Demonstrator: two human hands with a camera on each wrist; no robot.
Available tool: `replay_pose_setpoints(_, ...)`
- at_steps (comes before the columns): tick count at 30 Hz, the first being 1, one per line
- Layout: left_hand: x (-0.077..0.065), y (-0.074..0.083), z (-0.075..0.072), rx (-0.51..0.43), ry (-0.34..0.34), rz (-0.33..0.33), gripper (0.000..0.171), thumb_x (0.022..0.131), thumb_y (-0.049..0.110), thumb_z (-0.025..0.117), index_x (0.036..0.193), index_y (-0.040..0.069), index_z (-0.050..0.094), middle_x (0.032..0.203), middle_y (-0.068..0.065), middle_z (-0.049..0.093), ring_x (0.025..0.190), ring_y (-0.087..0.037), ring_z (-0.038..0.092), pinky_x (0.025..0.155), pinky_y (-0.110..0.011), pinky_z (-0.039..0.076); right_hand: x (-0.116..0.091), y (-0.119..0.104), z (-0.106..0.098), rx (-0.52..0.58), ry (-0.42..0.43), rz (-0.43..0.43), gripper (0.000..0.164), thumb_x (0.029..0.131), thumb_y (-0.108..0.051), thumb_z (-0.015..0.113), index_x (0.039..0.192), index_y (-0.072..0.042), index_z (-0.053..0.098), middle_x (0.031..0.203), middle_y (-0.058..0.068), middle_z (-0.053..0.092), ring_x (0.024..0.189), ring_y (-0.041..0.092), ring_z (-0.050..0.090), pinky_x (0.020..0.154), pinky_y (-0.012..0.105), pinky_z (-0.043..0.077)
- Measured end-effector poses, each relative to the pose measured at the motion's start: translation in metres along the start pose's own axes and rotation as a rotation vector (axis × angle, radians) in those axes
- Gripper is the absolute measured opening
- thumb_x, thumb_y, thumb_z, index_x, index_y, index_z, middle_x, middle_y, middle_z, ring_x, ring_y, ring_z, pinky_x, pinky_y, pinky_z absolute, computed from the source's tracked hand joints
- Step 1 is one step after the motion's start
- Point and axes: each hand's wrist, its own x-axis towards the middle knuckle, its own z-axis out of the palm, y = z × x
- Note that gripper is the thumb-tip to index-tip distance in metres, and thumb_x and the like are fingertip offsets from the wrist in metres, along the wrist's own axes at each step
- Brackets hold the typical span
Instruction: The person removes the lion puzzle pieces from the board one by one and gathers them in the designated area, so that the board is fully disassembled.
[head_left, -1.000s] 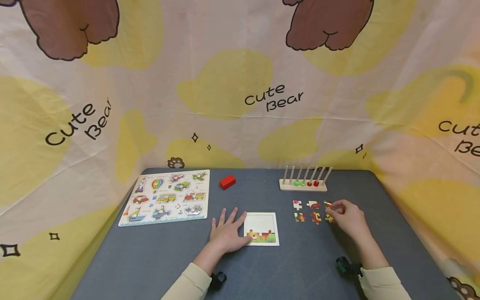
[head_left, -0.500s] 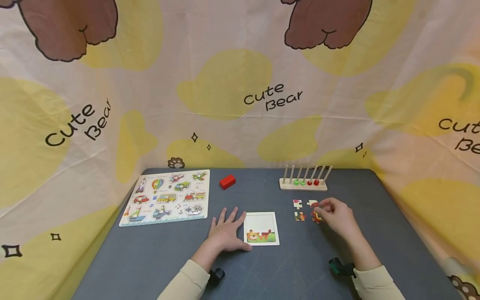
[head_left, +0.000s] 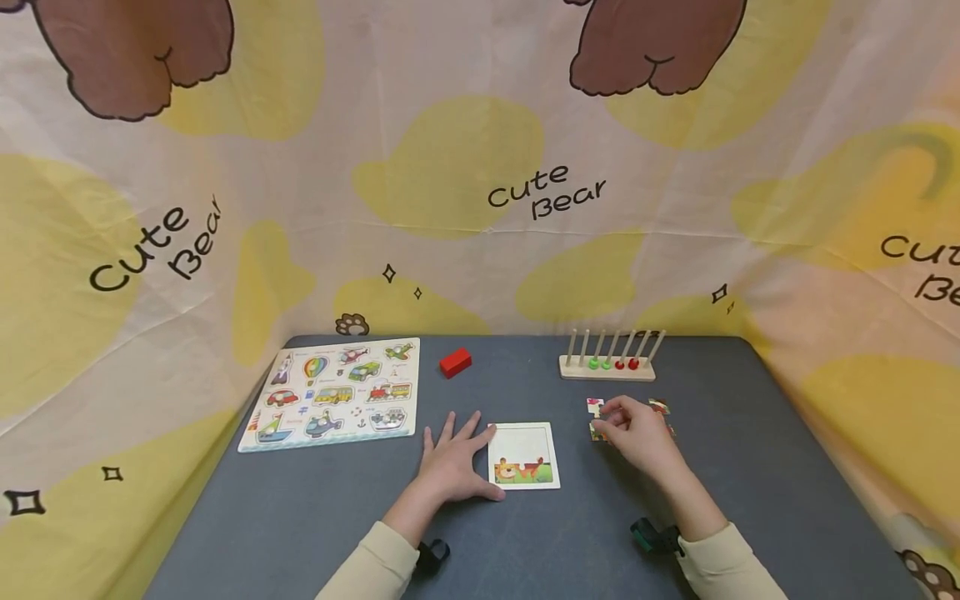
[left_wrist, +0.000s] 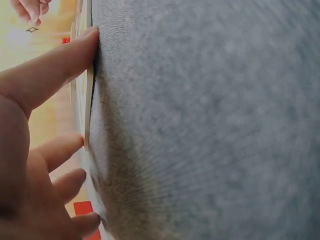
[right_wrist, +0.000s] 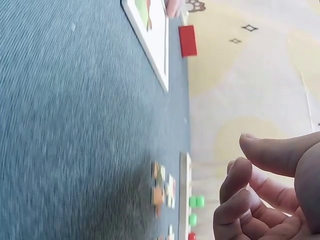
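Observation:
A small white puzzle frame (head_left: 522, 443) lies mid-table, its lower part filled with pieces showing a tiger-like animal on grass. My left hand (head_left: 453, 468) spreads its fingers along the frame's left side; in the left wrist view its thumb (left_wrist: 62, 65) and a fingertip touch the frame's edge. My right hand (head_left: 639, 435) hovers over loose jigsaw pieces (head_left: 595, 407) right of the frame, hiding some of them. The right wrist view shows its fingers loosely bent, a gap between thumb (right_wrist: 270, 152) and forefinger, and nothing held. Another piece (head_left: 659, 406) shows beyond the knuckles.
A vehicle picture board (head_left: 411, 400) lies at the back left, with a red block (head_left: 455, 363) beside it. Behind the loose pieces stands a wooden peg rack (head_left: 607, 372) with green and red beads. A printed cloth (head_left: 450, 167) hangs behind the table.
My right hand has moved left across the loose pieces, uncovering those on the right and covering ones farther left. The left thumb has slid slightly down to the frame's lower corner.

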Motion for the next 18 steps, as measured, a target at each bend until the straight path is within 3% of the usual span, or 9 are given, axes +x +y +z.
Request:
replay_pose_setpoints(7,0.002,-0.003,0.001,-0.057,-0.005,0.041,0.102,0.066,0.050,0.090,0.154,0.024,0.045,0.164,-0.001,0.034,0.155,-0.043,0.011,0.116,-0.074,0.000,0.000,-0.011,0.011,0.004,0.011,-0.047,0.029,0.089,-0.019,0.077,0.110,-0.002,0.068,0.081,0.003,0.067,0.066,0.015,0.057,0.056,0.026,0.046)
replay_pose_setpoints(18,0.005,-0.002,0.004,-0.055,0.015,0.031,0.100,0.066,0.051,0.091,0.153,0.024,0.047,0.162,0.001,0.039,0.155,-0.042,0.011,0.117,-0.073,0.001,-0.004,-0.028,0.031,0.043,-0.014,-0.064,0.024,0.088,-0.019,0.079,0.106,-0.007,0.070,0.083,0.002,0.066,0.068,0.015,0.055,0.057,0.027,0.046)
